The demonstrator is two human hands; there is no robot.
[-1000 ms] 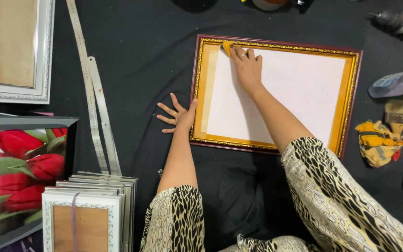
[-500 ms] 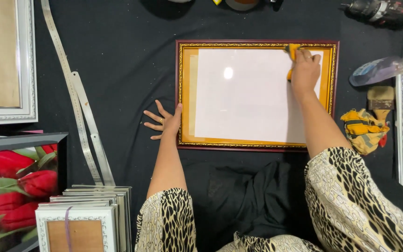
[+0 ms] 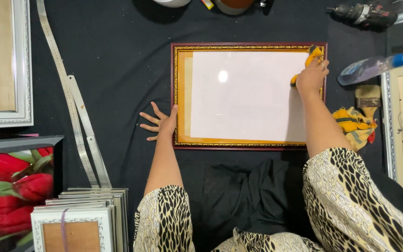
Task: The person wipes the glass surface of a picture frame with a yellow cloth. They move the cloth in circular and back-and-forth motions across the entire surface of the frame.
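Observation:
A dark red and gold picture frame (image 3: 248, 145) lies flat on black cloth, with a white sheet (image 3: 248, 98) inside it. My left hand (image 3: 160, 122) rests spread and flat against the frame's left edge, thumb touching the moulding. My right hand (image 3: 310, 77) is at the frame's upper right corner, closed around a yellow utility knife (image 3: 314, 52) whose tip sits at the sheet's right edge.
Two metal rulers (image 3: 78, 123) lie to the left. A stack of small frames (image 3: 85, 219) and a red tulip picture (image 3: 15, 186) sit at lower left. A yellow cloth (image 3: 353, 123), a brush (image 3: 367, 95), a spray bottle (image 3: 378, 65) and a drill (image 3: 362, 14) are on the right.
My right hand with the knife has moved from the sheet's upper left corner along the top edge to the upper right corner. My left hand stayed at the frame's left edge.

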